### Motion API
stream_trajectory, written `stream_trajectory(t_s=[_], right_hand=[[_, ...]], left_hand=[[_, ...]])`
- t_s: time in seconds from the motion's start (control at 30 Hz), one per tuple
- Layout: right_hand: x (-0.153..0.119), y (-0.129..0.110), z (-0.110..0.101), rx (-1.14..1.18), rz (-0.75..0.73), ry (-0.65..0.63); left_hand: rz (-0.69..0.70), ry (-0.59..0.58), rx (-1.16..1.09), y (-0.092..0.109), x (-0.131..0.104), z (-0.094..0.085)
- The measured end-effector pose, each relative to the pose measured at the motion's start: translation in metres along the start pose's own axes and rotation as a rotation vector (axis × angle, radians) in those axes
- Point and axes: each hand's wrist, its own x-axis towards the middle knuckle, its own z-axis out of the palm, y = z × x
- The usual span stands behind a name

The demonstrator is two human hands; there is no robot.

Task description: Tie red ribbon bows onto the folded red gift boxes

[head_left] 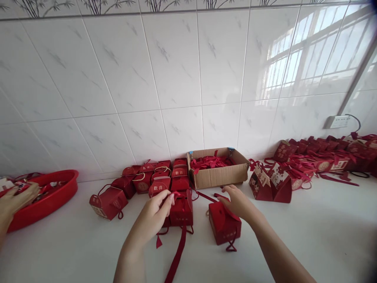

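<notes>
My left hand (159,208) is pinched on a red ribbon (176,194) above a closed red gift box (182,212) at the front of a cluster. A long red ribbon (178,255) trails from that box toward me. On the right, my right hand (237,201) is over another red gift box (225,224) with dark cord handles. Its thumb and fingers are apart, close to a strip of dark red ribbon (206,195); whether they touch it I cannot tell.
Behind stands a cardboard box (219,179) of red ribbons. More red boxes (141,181) cluster left; a red box (108,202) lies nearer. Beribboned boxes (271,182) line the right. Another person's hand (22,198) reaches into a red basin (50,208). A tiled wall (179,78) rises behind.
</notes>
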Motion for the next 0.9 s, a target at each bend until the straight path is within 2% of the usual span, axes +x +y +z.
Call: stream_trajectory(t_s=[0.07,0.1,0.2,0.23,0.3,0.43,0.5,0.6,0.7,0.9], right_hand=[[-0.007,-0.009,-0.005,0.199,-0.094,0.037],[-0.013,-0.014,-0.007,0.342,-0.164,-0.028],[-0.032,-0.033,-0.007,0.720,-0.342,-0.403],[-0.038,-0.039,-0.004,0.804,-0.357,-0.472],[-0.044,-0.051,0.004,0.994,-0.328,-0.488],[-0.039,-0.059,0.016,1.571,-0.196,-0.380],[-0.033,-0.054,0.013,1.728,-0.123,-0.292],[-0.025,-0.036,-0.003,1.774,-0.052,-0.137],[-0.021,-0.017,-0.020,1.768,-0.044,0.014],[-0.015,0.011,-0.040,1.759,-0.083,0.224]], left_hand=[[0.004,0.020,-0.094,0.005,0.000,0.005],[0.006,0.016,-0.138,0.007,-0.001,0.008],[0.027,-0.012,-0.200,0.017,-0.006,0.019],[0.053,-0.025,-0.193,0.021,-0.008,0.023],[0.117,-0.077,-0.159,0.028,-0.012,0.029],[0.175,-0.177,-0.057,0.037,-0.016,0.034],[0.184,-0.190,-0.005,0.037,-0.016,0.033],[0.189,-0.205,0.029,0.035,-0.015,0.029],[0.216,-0.189,0.016,0.033,-0.016,0.022],[0.294,-0.082,-0.023,0.022,-0.019,0.000]])
